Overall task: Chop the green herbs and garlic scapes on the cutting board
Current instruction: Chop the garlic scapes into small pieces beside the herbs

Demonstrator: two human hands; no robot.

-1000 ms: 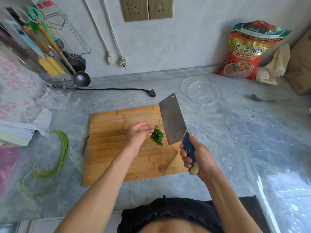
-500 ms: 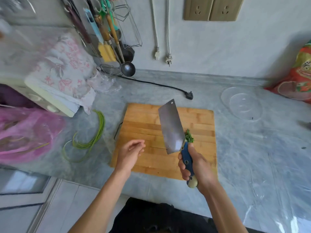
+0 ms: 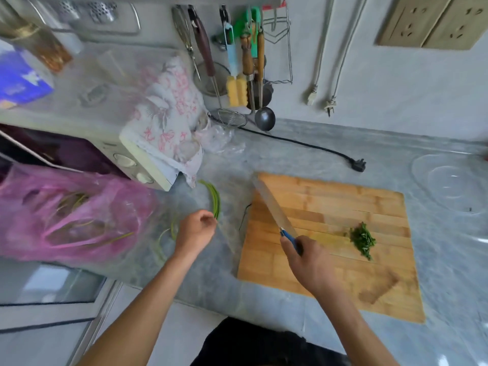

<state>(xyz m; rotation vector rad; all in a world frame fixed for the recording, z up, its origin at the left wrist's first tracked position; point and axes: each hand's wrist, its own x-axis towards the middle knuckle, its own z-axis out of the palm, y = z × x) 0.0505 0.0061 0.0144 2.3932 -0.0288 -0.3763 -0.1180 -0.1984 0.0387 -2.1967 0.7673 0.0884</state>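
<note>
A wooden cutting board (image 3: 343, 207) lies on the grey marbled counter (image 3: 443, 260), and a small heap of chopped green herbs (image 3: 362, 240) sits on its right half, apart from both hands. The right hand (image 3: 310, 262) is clenched around the blue handle of a cleaver (image 3: 273, 204), whose broad blade slants up and to the left over the board's left edge, well clear of the herbs. The left hand (image 3: 196, 231) is off the board, over the counter to its left, with its fingers curled at the garlic scapes (image 3: 214, 198); motion blur keeps me from telling whether it actually grasps them or only touches them. The scapes lie in a loose curve on the counter between the board and a pink plastic bag (image 3: 71, 215). A clear glass bowl (image 3: 451, 183) stands beyond the board's far right corner, and a black power cord (image 3: 311, 146) with its plug trails along the counter behind the board.
</note>
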